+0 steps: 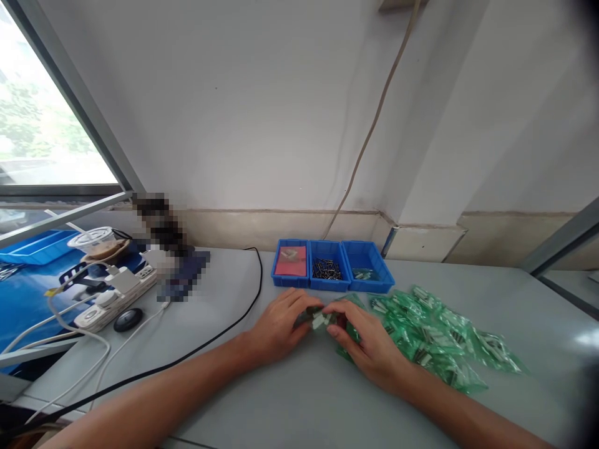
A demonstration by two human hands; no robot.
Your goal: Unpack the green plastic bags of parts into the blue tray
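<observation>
My left hand point(282, 323) and my right hand point(366, 337) meet over the grey table, in front of three blue bins. Between their fingers is a small clear bag point(321, 319) with pale pieces inside, and the fingers of both hands are closed on it. Just behind and beside my right hand lies a green plastic bag point(352, 303), partly covered by that hand. Several more green bags point(433, 330) with pale and metal pieces are heaped to the right.
The left bin point(290, 281) holds a red sheet and a small bag, the middle bin point(329, 285) dark screws, the right bin point(369, 287) small clear bags. A black cable point(206, 344) crosses the table. At left are a power strip point(115, 304) and a black round object point(128, 319).
</observation>
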